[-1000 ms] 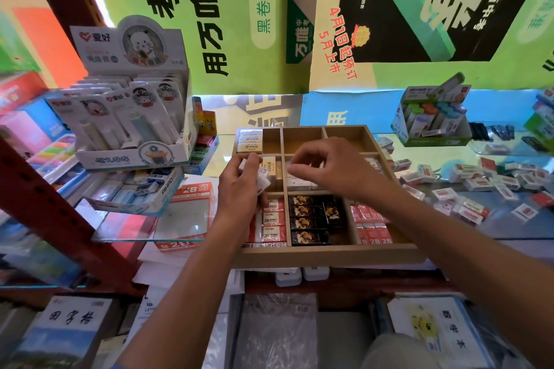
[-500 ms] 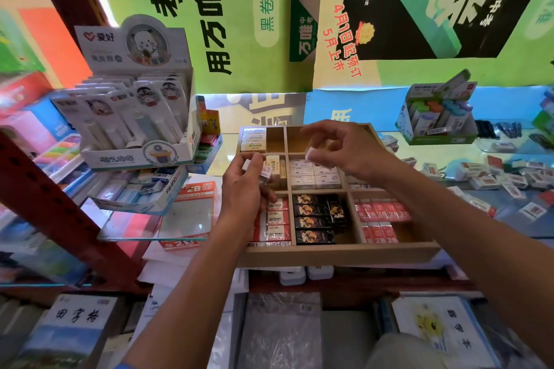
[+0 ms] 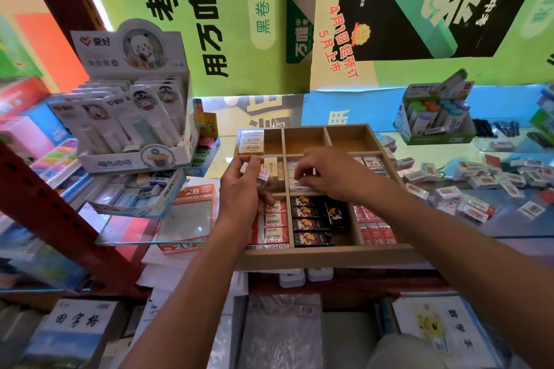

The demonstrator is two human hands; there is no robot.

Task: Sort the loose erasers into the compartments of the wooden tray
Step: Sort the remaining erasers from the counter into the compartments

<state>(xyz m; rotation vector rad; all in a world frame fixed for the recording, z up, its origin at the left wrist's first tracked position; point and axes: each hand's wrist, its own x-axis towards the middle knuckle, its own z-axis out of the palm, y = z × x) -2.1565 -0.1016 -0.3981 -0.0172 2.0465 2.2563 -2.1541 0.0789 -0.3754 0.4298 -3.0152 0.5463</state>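
Hands work over a divided wooden tray (image 3: 329, 255): left hand (image 3: 242, 189) clutches small wrapped rectangular erasers (image 3: 260, 173); right hand (image 3: 326, 172), fingers curled, pinches a white eraser (image 3: 299, 186) in the middle compartment.

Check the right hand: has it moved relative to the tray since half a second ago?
Yes. The right hand has dropped from over the wooden tray's back middle compartment to the centre compartment, fingertips at the white erasers.
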